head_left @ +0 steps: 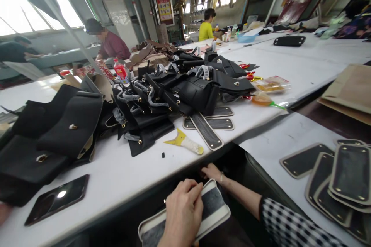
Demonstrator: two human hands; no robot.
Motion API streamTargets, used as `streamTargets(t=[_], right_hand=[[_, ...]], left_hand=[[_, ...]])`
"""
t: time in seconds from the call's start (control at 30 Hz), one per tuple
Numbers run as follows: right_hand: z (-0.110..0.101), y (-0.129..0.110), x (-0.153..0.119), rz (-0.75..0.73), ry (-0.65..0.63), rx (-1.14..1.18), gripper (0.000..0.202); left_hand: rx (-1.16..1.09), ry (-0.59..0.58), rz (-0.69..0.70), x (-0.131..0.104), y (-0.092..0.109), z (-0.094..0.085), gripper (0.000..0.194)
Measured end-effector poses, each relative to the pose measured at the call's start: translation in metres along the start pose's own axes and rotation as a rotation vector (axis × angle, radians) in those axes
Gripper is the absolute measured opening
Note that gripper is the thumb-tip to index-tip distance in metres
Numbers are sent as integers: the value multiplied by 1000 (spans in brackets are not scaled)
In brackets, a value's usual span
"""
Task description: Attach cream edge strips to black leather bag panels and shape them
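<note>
The left hand (183, 206) grips a flat panel (212, 201). The thumb and fingers are bent over the panel, which has a dark grey middle and a pale rim. It is tilted, low in the middle, in front of the long white surface (130, 174). The right hand (213, 171) is just past the panel, in the dark space by the edge of the surface. Its fingers are bent, but I cannot tell if it holds anything. A black and white checked sleeve (290, 220) covers part of the right arm.

On the surface, a big pile of black bags (197, 90) lies in a heap. Near it are a yellow and white scrap (185, 142) and some dark strips (206, 131) with pale edges, one across the others. A black phone (56, 200) lies at the left. More dark panels (350, 173) are stacked at the right.
</note>
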State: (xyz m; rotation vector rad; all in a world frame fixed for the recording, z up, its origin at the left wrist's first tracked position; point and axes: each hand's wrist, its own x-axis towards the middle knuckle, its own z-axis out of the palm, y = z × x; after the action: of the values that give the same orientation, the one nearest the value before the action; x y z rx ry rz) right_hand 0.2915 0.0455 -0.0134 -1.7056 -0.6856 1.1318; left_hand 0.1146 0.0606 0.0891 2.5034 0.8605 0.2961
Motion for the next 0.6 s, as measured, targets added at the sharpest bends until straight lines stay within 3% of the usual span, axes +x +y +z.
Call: streamTargets(t=[0.1,0.17,0.3,0.4,0.6], right_hand=[[-24,-24,-23,-173,-79,-79,24],[-36,-42,-47,-389,-122,-194,23],[-37,-62,-85,-884,-223,-704,33],[-29,-62,-96,-956,-206,-913,35],[-27,-53,-102,-1054,-103,-1033,34]], left_hand=[[-26,37,-5,-2,0,-1,31],[-42,54,-7,-4,1,0,30],[-17,23,-47,-9,5,2,30],[31,-1,-50,-12,9,3,32],[103,-53,-23,-16,15,0,38]])
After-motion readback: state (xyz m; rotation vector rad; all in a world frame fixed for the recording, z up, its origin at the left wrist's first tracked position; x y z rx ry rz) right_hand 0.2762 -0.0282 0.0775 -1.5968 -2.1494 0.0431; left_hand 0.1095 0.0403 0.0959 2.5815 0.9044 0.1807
